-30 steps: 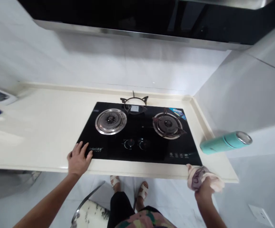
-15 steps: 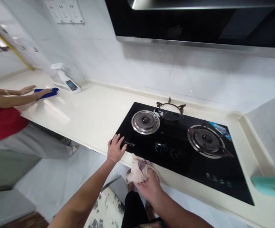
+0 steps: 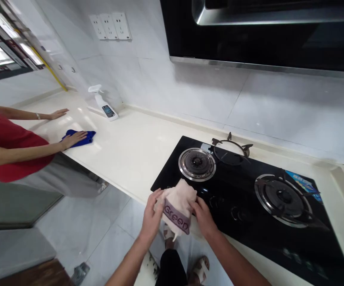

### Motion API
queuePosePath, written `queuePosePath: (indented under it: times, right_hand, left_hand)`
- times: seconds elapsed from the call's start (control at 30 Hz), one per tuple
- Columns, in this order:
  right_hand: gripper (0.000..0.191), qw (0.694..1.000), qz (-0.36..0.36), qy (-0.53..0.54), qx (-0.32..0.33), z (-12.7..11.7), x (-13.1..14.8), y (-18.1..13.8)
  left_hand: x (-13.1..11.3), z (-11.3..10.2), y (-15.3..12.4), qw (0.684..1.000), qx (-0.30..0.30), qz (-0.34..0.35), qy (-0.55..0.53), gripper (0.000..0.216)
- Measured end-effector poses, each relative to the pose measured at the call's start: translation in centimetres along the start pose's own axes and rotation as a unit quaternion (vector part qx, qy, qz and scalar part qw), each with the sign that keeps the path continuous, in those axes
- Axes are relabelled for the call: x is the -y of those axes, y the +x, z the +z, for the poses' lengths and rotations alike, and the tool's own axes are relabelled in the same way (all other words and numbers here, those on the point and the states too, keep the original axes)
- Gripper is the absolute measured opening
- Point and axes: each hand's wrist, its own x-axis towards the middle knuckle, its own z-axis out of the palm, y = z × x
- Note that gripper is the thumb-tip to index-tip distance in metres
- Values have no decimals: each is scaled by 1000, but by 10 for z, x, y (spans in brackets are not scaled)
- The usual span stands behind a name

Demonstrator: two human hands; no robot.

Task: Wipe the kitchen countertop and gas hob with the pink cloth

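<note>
A pale pink cloth [image 3: 180, 198] with a purple band reading "Green" is bunched up between my two hands, over the front edge of the gas stove [image 3: 219, 210]. My left hand [image 3: 153, 212] grips its left side, and my right hand [image 3: 203, 214] has its fingers closed on the right side. Behind the cloth lies the left burner [image 3: 197, 163], with its pan support off. That loose pan support [image 3: 231, 153] rests at the stove's back edge. On the right burner [image 3: 283, 196] a pan support is in place.
To the left, a co-worker in red presses a blue cloth [image 3: 92, 137] on the cream countertop [image 3: 130, 151]. A white spray bottle [image 3: 104, 105] leans by the wall. A black range hood [image 3: 249, 43] hangs above the stove.
My left hand has left the stove's front left corner and taken hold of the cloth. The cloth is raised, with its lettering now showing. The co-worker's blue cloth has moved nearer the counter's front.
</note>
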Motion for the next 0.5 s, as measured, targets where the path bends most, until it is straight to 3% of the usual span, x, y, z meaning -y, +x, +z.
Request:
queuePosePath:
  times: [0.1, 0.17, 0.27, 0.37, 0.5]
  right_hand:
    - [42, 978, -121, -152, -83, -52, -23, -5]
    - [31, 918, -236, -310, -75, -89, -42, -19]
    - [26, 797, -360, -482, -55, -131, -67, -40]
    - [25, 685, -455, -568, -36, -149, -80, -50]
    - [23, 610, -495, -617, -53, -155, -85, -47]
  left_hand:
    - [-2, 23, -16, 986, -8, 101, 132, 46]
    - [0, 44, -22, 966, 28, 134, 220, 54]
    - [4, 78, -27, 933, 119, 133, 314, 72]
    - [3, 106, -26, 910, 177, 135, 350, 79]
    - [4, 118, -21, 898, 222, 173, 339, 69]
